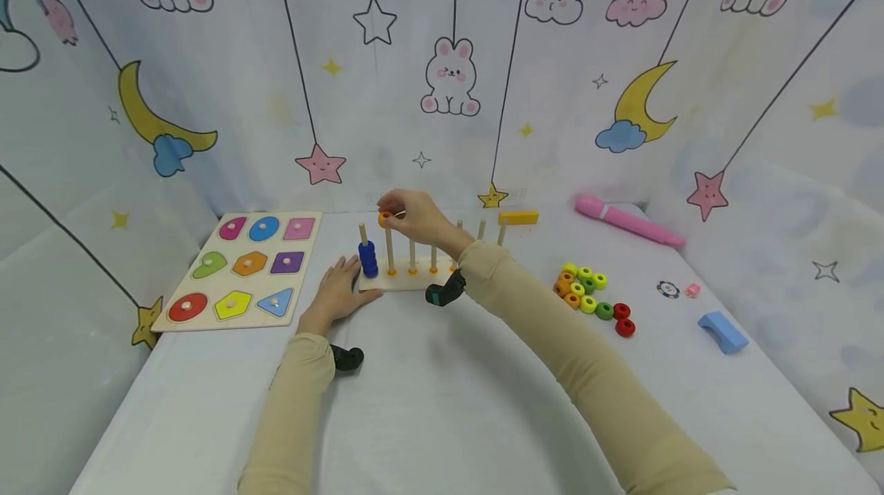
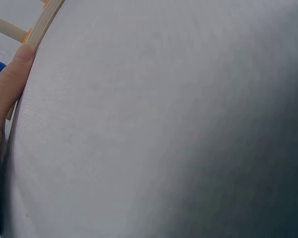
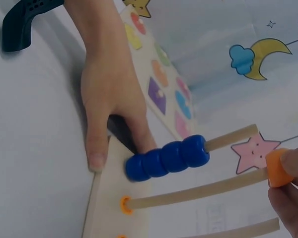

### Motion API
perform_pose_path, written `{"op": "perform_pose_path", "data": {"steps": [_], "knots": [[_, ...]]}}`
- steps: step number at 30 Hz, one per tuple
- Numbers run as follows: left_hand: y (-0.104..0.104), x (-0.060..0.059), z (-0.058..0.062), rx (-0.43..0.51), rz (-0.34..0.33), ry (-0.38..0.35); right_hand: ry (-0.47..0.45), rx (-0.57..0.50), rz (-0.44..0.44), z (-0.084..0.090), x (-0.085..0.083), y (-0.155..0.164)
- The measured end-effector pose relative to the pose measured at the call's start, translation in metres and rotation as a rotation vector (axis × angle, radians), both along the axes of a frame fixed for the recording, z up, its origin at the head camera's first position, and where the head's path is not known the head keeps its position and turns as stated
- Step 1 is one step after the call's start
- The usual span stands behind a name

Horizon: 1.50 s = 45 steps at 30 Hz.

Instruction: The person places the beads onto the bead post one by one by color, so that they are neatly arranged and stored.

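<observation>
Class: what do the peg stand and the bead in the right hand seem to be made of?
Peg stand: pale, unpainted wood by the look, matt, with dowel-like pegs. Orange bead in the right hand's grip: smooth, even colour, probably painted wood, possibly plastic.

This looks like a children's play corner, perhaps a nursery or a staged play booth. Behind and to both sides of the hands hang fabric walls (image 1: 428,57) printed with bunnies, rainbows, moons and stars. The white-covered table (image 1: 442,403) holds toys: a shape puzzle board (image 1: 238,268) left of the left hand, loose coloured rings (image 1: 590,297) right of the right arm, and a wooden peg stacker (image 1: 414,265) between the hands.
</observation>
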<state>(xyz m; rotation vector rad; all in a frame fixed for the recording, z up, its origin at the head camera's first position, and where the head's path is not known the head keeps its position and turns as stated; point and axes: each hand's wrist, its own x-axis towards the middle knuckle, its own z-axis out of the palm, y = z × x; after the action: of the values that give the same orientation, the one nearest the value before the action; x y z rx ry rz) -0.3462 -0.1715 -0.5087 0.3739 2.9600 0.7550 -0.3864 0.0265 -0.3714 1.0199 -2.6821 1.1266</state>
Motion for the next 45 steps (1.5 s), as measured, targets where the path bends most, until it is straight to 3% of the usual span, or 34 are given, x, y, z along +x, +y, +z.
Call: {"op": "perform_pose_path", "data": {"steps": [15,22,31,36,42,45], "knots": [[-0.001,0.000,-0.002,0.003,-0.003,0.007,0.052,-0.020,-0.034,0.004,-0.004,0.018],[-0.002,-0.002,-0.006,0.006,-0.014,0.029,0.050,-0.082,-0.143,0.009,-0.009,0.067],[-0.003,-0.003,-0.006,-0.007,-0.027,0.030,0.008,-0.102,-0.325,0.010,-0.012,0.157],[-0.005,-0.001,-0.004,0.008,-0.037,0.040,-0.045,-0.086,-0.386,-0.005,-0.002,0.206],[-0.006,-0.002,-0.004,0.001,-0.050,0.021,-0.161,-0.060,-0.439,-0.024,0.030,0.259],[-0.005,-0.005,-0.004,-0.004,-0.058,0.018,-0.160,-0.069,-0.448,-0.032,0.044,0.286]]}}
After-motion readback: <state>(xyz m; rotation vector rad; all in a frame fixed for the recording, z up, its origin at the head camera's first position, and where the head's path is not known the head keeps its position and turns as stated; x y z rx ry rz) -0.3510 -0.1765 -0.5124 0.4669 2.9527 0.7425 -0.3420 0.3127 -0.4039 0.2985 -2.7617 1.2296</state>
